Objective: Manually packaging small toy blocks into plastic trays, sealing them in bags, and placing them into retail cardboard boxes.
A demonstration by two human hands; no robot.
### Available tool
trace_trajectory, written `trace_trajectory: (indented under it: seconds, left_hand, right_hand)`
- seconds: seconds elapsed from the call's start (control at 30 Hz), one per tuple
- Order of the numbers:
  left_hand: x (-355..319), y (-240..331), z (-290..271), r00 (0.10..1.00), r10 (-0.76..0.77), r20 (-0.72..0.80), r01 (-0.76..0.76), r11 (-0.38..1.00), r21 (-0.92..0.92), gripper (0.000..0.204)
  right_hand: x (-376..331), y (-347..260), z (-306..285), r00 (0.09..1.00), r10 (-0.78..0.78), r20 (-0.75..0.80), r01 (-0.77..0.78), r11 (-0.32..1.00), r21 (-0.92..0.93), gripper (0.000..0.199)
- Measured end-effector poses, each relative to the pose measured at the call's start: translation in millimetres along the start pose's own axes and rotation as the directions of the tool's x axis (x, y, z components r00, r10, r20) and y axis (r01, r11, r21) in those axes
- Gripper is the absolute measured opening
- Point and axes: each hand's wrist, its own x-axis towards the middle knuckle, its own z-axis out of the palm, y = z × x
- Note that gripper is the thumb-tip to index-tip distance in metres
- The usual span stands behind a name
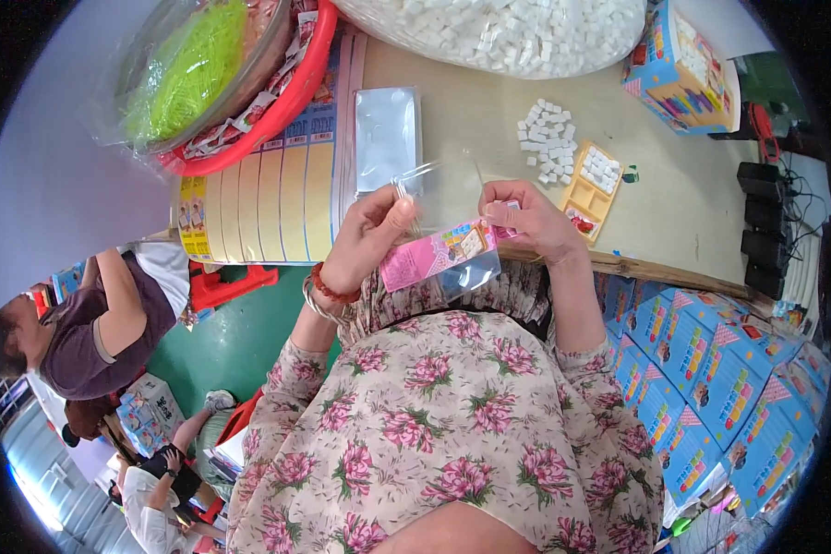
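Just in front of my body, over the table's near edge, a pink printed card spans the gap between my hands. Clear plastic stands up behind the card, and more of it hangs below. My left hand pinches the edge of the clear plastic, its fingertips partly hidden. The card's right end is between the thumb and fingers of my right hand, with a small pink-red packet beside it. Further right lies a yellow compartment tray holding white cubes and a red packet, near a loose pile of white cubes.
A stack of clear plastic pieces lies behind my left hand, near yellow printed sheets. A red basin and a big bag of white cubes sit at the back. Blue boxes are stacked right; people are at left.
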Motion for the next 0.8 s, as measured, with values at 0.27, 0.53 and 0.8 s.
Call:
trace_trajectory:
  seconds: [0.27, 0.53, 0.8]
  left_hand:
    - [-5.7, 2.2, -7.1, 0.994, 0.080, 0.079, -0.089, 0.989, 0.121, 0.016]
    - [-10.9, -3.6, 9.7, 0.981, 0.159, -0.115, -0.093, 0.892, 0.442, 0.026]
    - [0.1, -21.9, -10.9, 0.972, 0.158, -0.175, -0.090, 0.935, 0.344, 0.027]
  right_hand:
    - [4.1, -7.2, 14.5, 0.991, -0.107, -0.087, 0.083, 0.967, -0.242, 0.018]
    - [2.8, -11.3, 20.4, 0.991, -0.055, -0.118, -0.023, 0.822, -0.569, 0.026]
    - [-7.2, -16.3, 18.5, 0.972, -0.190, -0.138, 0.085, 0.833, -0.547, 0.025]
